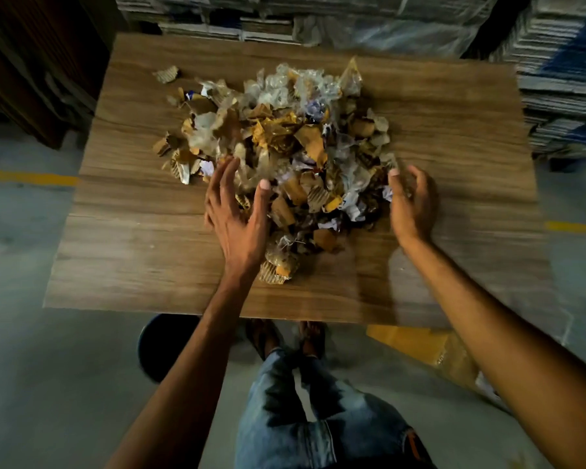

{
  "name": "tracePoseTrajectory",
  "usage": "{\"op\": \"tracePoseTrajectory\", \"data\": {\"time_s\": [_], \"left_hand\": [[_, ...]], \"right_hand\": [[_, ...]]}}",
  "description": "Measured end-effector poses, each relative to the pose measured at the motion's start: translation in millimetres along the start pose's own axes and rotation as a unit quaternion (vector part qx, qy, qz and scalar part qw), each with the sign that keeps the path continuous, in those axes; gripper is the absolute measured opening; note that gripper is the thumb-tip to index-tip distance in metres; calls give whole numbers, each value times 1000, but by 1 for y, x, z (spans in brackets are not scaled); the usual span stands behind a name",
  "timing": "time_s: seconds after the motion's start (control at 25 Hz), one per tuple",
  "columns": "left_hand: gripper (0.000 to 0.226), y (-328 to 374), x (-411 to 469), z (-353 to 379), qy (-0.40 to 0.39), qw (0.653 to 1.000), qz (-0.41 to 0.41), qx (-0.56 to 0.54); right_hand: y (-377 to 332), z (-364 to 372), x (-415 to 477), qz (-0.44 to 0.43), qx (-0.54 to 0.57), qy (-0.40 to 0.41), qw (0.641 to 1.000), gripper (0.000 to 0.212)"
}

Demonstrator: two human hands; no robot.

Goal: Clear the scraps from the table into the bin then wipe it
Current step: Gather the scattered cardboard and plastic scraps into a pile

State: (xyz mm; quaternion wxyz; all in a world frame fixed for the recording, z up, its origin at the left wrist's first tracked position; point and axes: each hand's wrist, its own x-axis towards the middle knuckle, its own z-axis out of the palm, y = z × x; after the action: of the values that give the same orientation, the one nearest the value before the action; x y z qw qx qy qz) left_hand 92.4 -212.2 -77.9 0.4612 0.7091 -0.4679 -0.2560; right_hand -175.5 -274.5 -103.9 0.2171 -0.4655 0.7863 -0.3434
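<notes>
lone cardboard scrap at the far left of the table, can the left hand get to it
Probably yes. The cardboard scrap lies apart from the scrap pile on bare table, nothing over it; the left hand would just pass over the pile's left edge.

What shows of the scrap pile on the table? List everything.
The scrap pile is a loose heap of torn corrugated cardboard, crumpled clear plastic, yellow-brown tape and white paper bits. It lies centred on the wooden table, with one stray cardboard piece apart at far left. The left hand and right hand flank its near side, fingers touching it.
</notes>
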Motion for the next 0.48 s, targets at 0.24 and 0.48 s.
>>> {"op": "tracePoseTrajectory", "data": {"time_s": [0.24,0.48], "left_hand": [[62,3,39,5,39,997,-52,-45],[52,15,60,33,-85,986,-76,-122]], "right_hand": [[-57,24,-9,5,145,-142,979,80],[-99,68,-16,-1,130,-233,964,100]]}}
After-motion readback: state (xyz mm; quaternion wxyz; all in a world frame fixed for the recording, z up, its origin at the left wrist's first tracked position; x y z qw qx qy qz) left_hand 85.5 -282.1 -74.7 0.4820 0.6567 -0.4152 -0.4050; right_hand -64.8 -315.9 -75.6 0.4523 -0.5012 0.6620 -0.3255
